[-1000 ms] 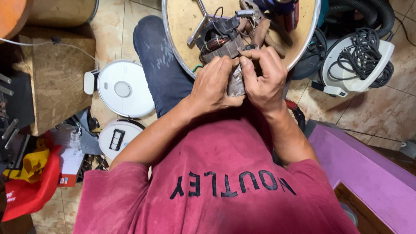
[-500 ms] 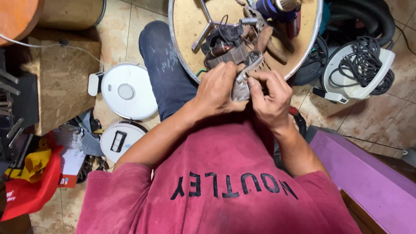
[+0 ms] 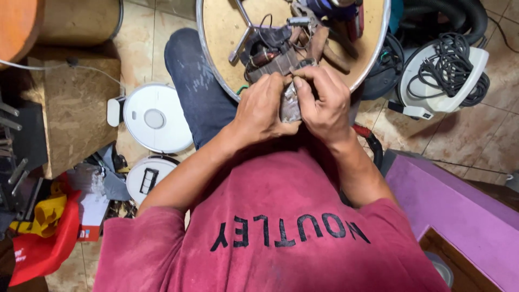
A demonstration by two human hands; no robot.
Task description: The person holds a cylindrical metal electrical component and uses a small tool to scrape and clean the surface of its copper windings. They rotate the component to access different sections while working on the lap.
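Both my hands close around a small grey metal motor part (image 3: pixel 290 103) held above my lap. My left hand (image 3: pixel 261 111) grips its left side and my right hand (image 3: pixel 323 103) pinches its top and right side. Just beyond my fingers, a stator with copper windings and dark wires (image 3: pixel 268 54) rests on a round wooden tray with a metal rim (image 3: pixel 221 48). My fingers hide most of the held part.
Two white round robot vacuums (image 3: pixel 154 118) (image 3: pixel 147 176) lie on the tiled floor at left. A white vacuum body with a coiled black cord (image 3: pixel 444 67) sits at right. Pliers and tools (image 3: pixel 324 40) lie on the tray. A purple bench (image 3: pixel 459 211) stands at lower right.
My hands and the held part stay together over my lap; the view has shifted slightly, and my right fingers have curled more over the top of the part.
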